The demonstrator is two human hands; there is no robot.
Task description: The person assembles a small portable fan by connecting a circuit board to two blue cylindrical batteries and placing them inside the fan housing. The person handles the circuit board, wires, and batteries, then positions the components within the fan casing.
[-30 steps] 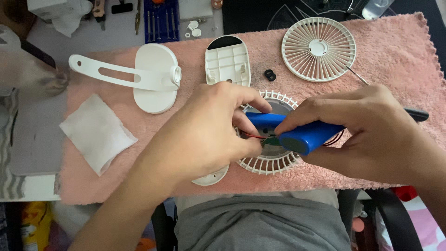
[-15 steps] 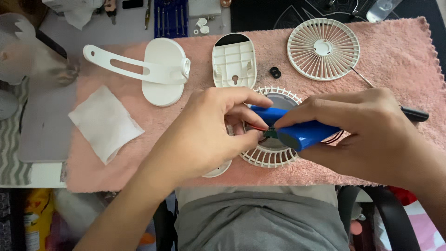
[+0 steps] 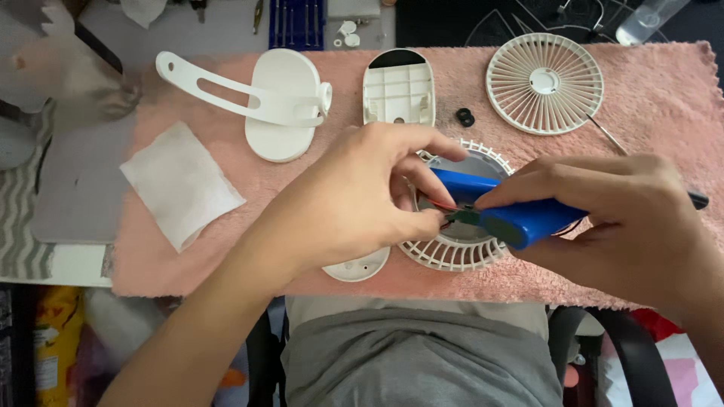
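Observation:
My right hand (image 3: 618, 218) grips a blue cylindrical battery pack (image 3: 520, 218) with thin wires at its end. It hovers over a white fan grille half (image 3: 452, 252) lying on the pink towel (image 3: 648, 113). My left hand (image 3: 354, 203) pinches the wire end of the battery pack with thumb and forefinger, right above the grille. A white oval cover (image 3: 358, 267) peeks out under my left hand.
On the towel lie a white fan stand with arm (image 3: 264, 102), an open white base shell (image 3: 398, 90), a round front grille (image 3: 544, 83), a small black ring (image 3: 465, 117) and a folded white cloth (image 3: 181, 185). A screwdriver set (image 3: 294, 19) lies behind.
Both hands stay on the battery pack over the grille with only small finger shifts. The camera view has drifted slightly, so the scene sits a little further right.

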